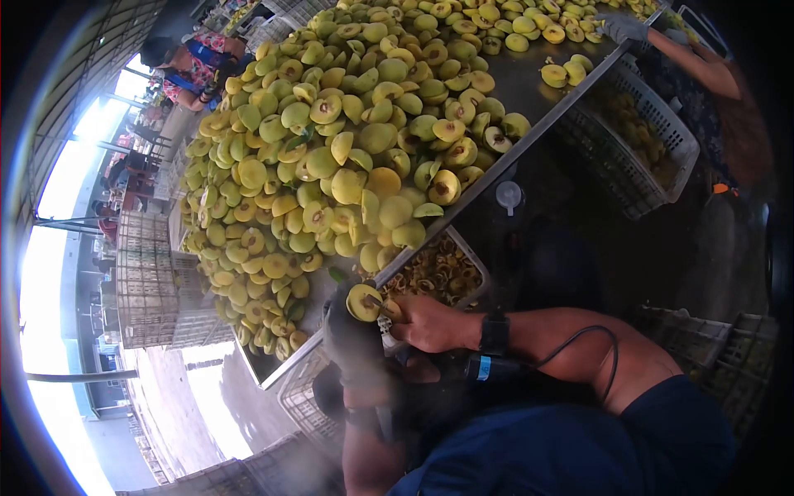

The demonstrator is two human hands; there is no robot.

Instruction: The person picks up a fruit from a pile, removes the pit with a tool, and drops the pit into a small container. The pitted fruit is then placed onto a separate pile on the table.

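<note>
My left hand (354, 335), in a grey glove, is closed round a halved yellow-green fruit (363, 302), its cut face turned up. Close against it, my bare right hand (430, 323) is closed on a small tool (382, 307) whose thin metal part reaches the fruit's centre. A second yellowish piece shows beside the right fingers. Both hands are at the near edge of a metal table (313, 341), which bears a large heap of halved fruits (331, 157). Below the edge, a crate of brown scraps (438, 269) lies just beyond my right hand.
A white crate (645, 124) holding fruit pieces stands at the right, near a co-worker's arm (699, 66). Another person (194, 70) works at the upper left. Stacked crates (147, 281) stand at the left. A cable runs along my right forearm.
</note>
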